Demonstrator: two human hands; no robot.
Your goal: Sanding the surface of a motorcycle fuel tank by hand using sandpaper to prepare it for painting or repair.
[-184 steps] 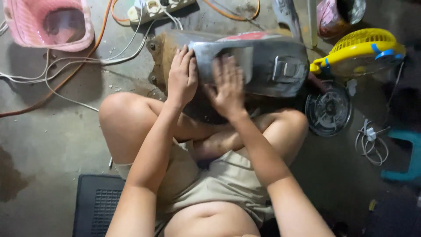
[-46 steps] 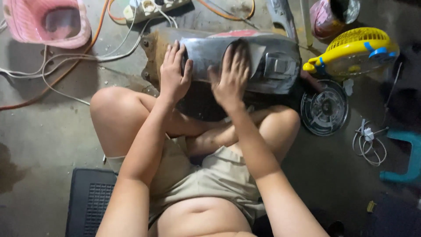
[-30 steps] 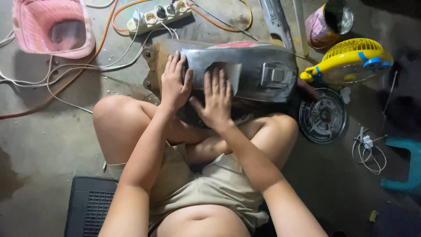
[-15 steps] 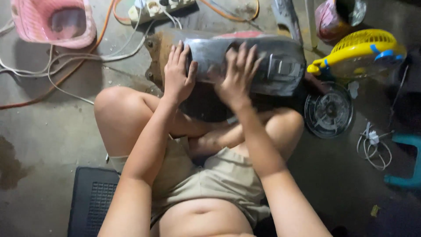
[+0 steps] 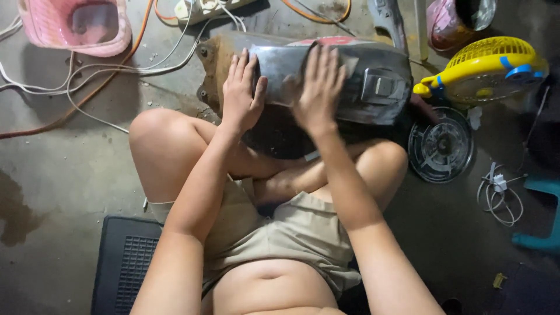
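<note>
I sit cross-legged on a concrete floor with a worn, dark grey appliance body lying on its side between my knees. Its rusty metal end faces left and a grey latch shows on its right part. My left hand lies flat on the appliance's left end, fingers spread. My right hand presses flat on its middle, fingers apart and pointing away from me. Neither hand closes around anything.
A pink plastic basket stands at the top left, a white power strip with white and orange cables beside it. A yellow fan and a round black grille lie at the right. A black mat is under me.
My right hand has slid back and forth over the appliance's top, down to its near edge one second ago and now up on the middle again. The left hand has stayed.
</note>
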